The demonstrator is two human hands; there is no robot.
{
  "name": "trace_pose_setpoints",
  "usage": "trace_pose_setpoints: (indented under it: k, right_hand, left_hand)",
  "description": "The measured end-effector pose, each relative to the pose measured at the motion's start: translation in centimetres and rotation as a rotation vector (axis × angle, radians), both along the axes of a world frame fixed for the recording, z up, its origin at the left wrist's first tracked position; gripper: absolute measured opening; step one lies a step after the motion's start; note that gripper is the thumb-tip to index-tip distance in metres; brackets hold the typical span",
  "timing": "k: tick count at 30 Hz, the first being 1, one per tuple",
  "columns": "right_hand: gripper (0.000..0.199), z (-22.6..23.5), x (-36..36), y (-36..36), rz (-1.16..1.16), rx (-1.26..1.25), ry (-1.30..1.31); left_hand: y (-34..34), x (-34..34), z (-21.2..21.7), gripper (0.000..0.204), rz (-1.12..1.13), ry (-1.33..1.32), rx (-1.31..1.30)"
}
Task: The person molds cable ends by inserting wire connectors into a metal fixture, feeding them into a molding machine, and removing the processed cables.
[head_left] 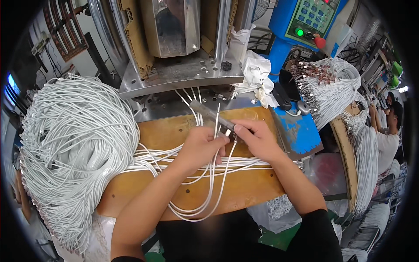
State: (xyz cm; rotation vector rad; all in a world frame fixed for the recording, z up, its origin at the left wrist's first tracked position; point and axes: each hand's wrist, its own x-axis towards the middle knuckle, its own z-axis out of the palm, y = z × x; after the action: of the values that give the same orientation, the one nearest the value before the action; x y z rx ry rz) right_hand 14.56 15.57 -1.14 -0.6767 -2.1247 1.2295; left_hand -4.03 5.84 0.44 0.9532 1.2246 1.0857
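Over the wooden work board my left hand is closed, its fingers pinching a white cable just under the cable's end. My right hand is closed too, thumb pressed on the near end of a dark grey bar-shaped tool that slants away to the upper left. A small white connector shows between the two hands, beside the bar. Another cable end rises beneath my right fingers. From both hands the cables loop down toward the board's front edge. My fingers partly hide the gripped ends.
A press with a steel plate stands ahead, several cables under it. A large bundle of white cables lies left. More cables cross the wooden board. Right stand a blue control box and hanging cables; a person sits beyond.
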Motion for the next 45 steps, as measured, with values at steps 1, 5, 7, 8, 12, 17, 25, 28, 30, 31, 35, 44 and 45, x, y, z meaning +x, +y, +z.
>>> trace_pose_setpoints:
  k: [1, 5, 7, 8, 12, 17, 25, 28, 30, 31, 35, 44, 45]
  right_hand:
    - [0.026, 0.0, 0.0, 0.0, 0.007, 0.04, 0.018]
    - [0.023, 0.2, 0.1, -0.1, 0.009, -0.004, 0.047]
    - [0.022, 0.5, 0.3, -0.2, -0.025, -0.12, 0.018]
    - [0.022, 0.7, 0.3, -0.2, -0.046, -0.174, -0.006]
    - [0.024, 1.3, 0.4, -0.2, -0.051, -0.211, -0.08]
    - [0.023, 1.2, 0.5, -0.4, 0.0, -0.233, -0.012]
    - [0.02, 1.5, 0.3, -1.2, -0.033, -0.059, -0.055]
    - [0.017, 1.8, 0.5, -0.9, -0.065, -0.254, -0.016]
    - [0.017, 1.9, 0.8, -0.4, -0.111, -0.288, -0.01]
    - [0.017, 2.0, 0.9, -0.2, -0.185, -0.316, -0.026]
    - [0.018, 1.8, 1.3, 0.3, -0.124, -0.401, 0.119]
    - [0.021, 1.3, 1.1, 0.4, -0.063, -0.284, 0.072]
    - [0.021, 1.3, 1.1, 0.4, -0.05, -0.279, 0.064]
  left_hand:
    - [0.0, 0.0, 0.0, 0.017, -0.018, -0.003, 0.02]
    - [-0.2, 0.1, -0.1, 0.02, 0.058, -0.12, 0.021]
    - [-0.3, 0.0, -0.2, 0.021, 0.095, -0.162, 0.041]
    - [-0.4, -0.1, -0.2, 0.021, 0.095, -0.141, 0.071]
    - [-0.6, -0.2, -0.1, 0.018, 0.138, -0.029, 0.092]
    - [-0.4, -0.5, -0.1, 0.023, 0.091, 0.077, 0.029]
    - [-0.4, -1.2, -0.7, 0.026, 0.005, -0.159, 0.054]
    - [-0.3, -1.2, 0.1, 0.03, 0.209, -0.095, 0.149]
    - [-0.4, -1.5, 0.8, 0.039, 0.345, -0.223, 0.218]
    - [-0.6, -1.8, 1.1, 0.038, 0.374, -0.201, 0.222]
    - [-1.3, -2.3, 1.3, 0.042, 0.194, -0.028, 0.123]
    - [-0.8, -1.1, -0.5, 0.026, 0.13, 0.061, 0.123]
    - [-0.8, -1.1, -0.4, 0.026, 0.112, 0.048, 0.113]
